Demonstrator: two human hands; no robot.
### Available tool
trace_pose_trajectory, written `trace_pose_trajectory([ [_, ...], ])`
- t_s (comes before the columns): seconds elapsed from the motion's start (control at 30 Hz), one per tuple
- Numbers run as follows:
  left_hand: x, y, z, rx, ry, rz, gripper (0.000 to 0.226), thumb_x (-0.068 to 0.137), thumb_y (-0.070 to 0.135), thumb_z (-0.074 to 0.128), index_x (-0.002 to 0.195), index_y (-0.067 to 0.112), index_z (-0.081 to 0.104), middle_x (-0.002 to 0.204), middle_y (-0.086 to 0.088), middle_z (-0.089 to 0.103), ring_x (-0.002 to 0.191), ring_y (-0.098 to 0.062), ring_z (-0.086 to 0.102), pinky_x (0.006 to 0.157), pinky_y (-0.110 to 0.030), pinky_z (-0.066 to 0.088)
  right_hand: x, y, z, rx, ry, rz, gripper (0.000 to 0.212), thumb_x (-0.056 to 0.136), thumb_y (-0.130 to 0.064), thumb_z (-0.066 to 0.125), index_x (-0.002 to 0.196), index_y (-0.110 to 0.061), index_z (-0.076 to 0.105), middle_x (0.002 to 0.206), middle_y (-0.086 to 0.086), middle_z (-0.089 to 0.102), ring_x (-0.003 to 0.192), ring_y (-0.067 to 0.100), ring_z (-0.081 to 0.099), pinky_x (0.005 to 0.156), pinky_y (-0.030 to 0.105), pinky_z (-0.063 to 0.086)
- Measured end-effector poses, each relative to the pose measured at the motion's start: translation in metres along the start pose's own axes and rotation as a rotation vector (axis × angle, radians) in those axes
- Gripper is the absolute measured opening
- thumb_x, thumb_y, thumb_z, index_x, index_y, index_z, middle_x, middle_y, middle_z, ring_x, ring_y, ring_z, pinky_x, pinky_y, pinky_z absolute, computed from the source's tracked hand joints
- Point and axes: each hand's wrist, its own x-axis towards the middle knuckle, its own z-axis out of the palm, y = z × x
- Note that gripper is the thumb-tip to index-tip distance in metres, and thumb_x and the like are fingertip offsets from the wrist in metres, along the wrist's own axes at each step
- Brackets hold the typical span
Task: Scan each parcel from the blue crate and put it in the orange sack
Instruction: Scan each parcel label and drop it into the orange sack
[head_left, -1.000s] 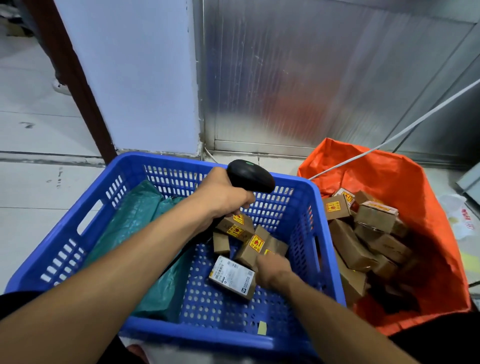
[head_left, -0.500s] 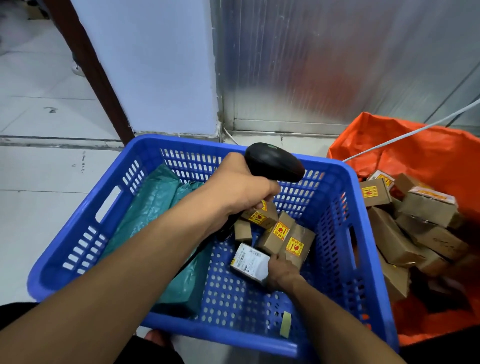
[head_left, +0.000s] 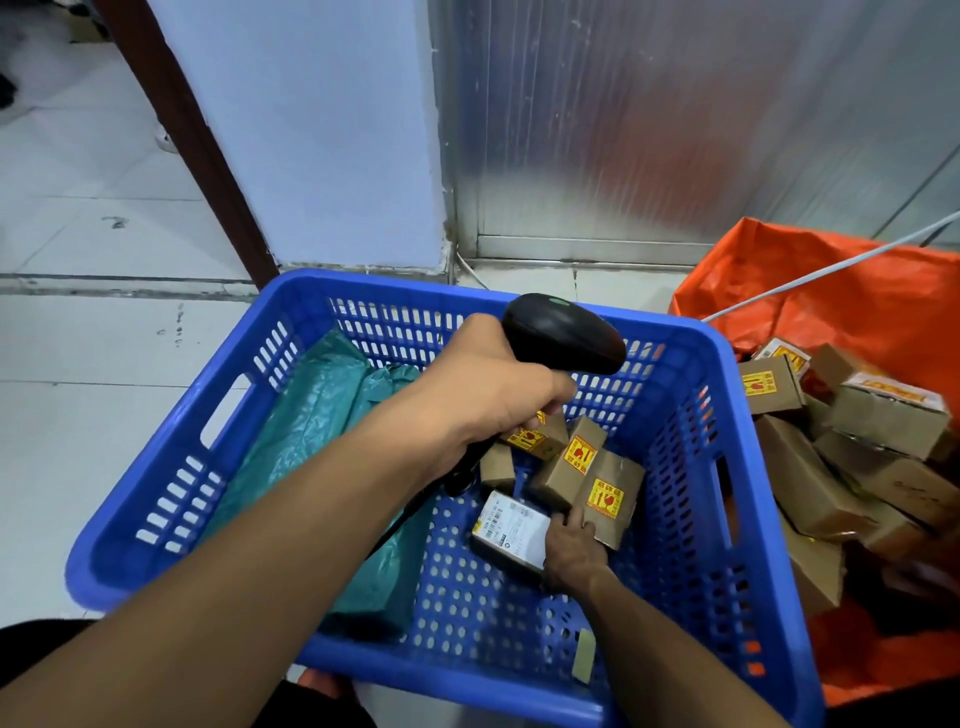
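Left hand (head_left: 483, 395) grips scanner (head_left: 563, 332) over blue crate (head_left: 727, 395). Right hand (head_left: 574, 551) holds white-labelled parcel (head_left: 511, 530) on crate floor, near its right wall. Advice: tilt label squarely toward scanner before lifting to orange sack (head_left: 831, 291).

Even, cool, diffuse light, fairly bright, source not visible; shadows soft, deepest inside the blue crate (head_left: 727, 467) along its near wall and in the folds of the orange sack (head_left: 857, 306). Metal wall panel (head_left: 675, 130) shows vertical sheen and a smeared reddish reflection, no hard glare. Wide-angle bend curves straight lines toward the frame edges; mild softness on the parcel labels and far corners, centre reasonably sharp.
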Motion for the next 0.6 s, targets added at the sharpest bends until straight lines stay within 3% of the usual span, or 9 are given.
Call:
trace_pose_trajectory([
  [0.1,-0.002,0.001,0.0,-0.01,-0.016,0.0,0.008,0.081,0.007,0.075,0.084,-0.001,0.075,0.066,-0.009,0.068,0.053,-0.015,0.056,0.057,-0.029,0.047,-0.001,0.004,-0.002,0.034,0.027,-0.021,0.083,0.081,-0.022,0.079,0.146,-0.009,0.028,0.153,0.017,0.019,0.135,0.034,0.03,0.102,0.041,0.044],
  [0.2,-0.001,0.004,-0.003,-0.019,-0.022,-0.014,0.007,0.082,0.004,0.075,0.085,-0.002,0.075,0.066,-0.01,0.067,0.053,-0.017,0.054,0.054,-0.028,0.046,-0.004,0.005,-0.009,0.041,0.028,-0.05,0.095,0.074,-0.028,0.085,0.146,-0.009,0.026,0.151,0.017,0.025,0.136,0.034,0.029,0.105,0.041,0.042],
  [0.33,0.002,0.007,-0.007,-0.065,-0.042,-0.028,0.004,0.084,0.001,0.074,0.087,0.0,0.072,0.063,-0.007,0.066,0.049,-0.013,0.052,0.048,-0.024,0.045,-0.008,0.005,-0.021,0.082,-0.04,-0.068,0.104,0.076,-0.034,0.082,0.15,-0.01,0.013,0.146,0.018,0.037,0.13,0.038,0.041,0.101,0.045,0.042],
  [0.5,-0.001,0.011,-0.007,-0.071,-0.029,-0.014,0.008,0.084,0.003,0.074,0.09,-0.001,0.072,0.068,-0.009,0.07,0.053,-0.017,0.055,0.055,-0.028,0.048,-0.015,0.017,-0.053,0.05,-0.011,-0.151,0.105,0.068,-0.039,0.086,0.143,-0.013,0.018,0.136,0.013,0.049,0.118,0.031,0.054,0.094,0.041,0.05],
  [0.6,-0.003,0.013,-0.007,-0.063,-0.045,0.0,0.007,0.084,0.005,0.075,0.09,0.003,0.073,0.068,-0.007,0.072,0.053,-0.014,0.057,0.056,-0.027,0.049,-0.024,0.026,-0.077,0.05,0.042,-0.193,0.112,0.066,-0.04,0.086,0.147,-0.013,0.014,0.136,0.012,0.048,0.119,0.031,0.052,0.096,0.042,0.049],
])
